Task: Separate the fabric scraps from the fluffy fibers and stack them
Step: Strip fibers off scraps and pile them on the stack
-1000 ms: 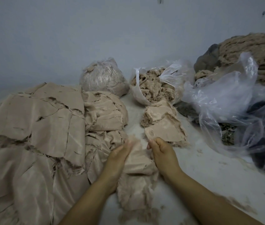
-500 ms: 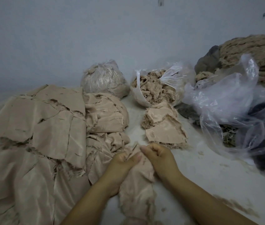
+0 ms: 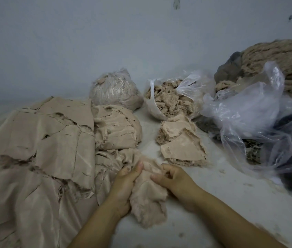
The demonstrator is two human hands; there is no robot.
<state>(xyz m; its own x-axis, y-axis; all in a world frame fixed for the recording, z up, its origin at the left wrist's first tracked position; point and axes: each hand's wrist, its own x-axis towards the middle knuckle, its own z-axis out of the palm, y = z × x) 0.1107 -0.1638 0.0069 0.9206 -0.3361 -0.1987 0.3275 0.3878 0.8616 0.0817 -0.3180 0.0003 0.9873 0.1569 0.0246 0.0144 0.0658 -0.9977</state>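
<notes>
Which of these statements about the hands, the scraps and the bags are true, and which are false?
1. Both hands grip one fluffy scrap. True: left hand, right hand.
2. The small stack lies left of the hands. False: it lies beyond them, a little to the right.
3. The open bag holds fibers. True.
4. The tied bag lies on the big pile. False: it stands behind it, by the wall.

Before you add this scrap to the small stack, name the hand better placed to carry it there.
Probably the right hand: it already pinches the fuzzy scrap on the side nearer the small stack. The left hand grips the far edge, beside the big fabric pile.
</notes>
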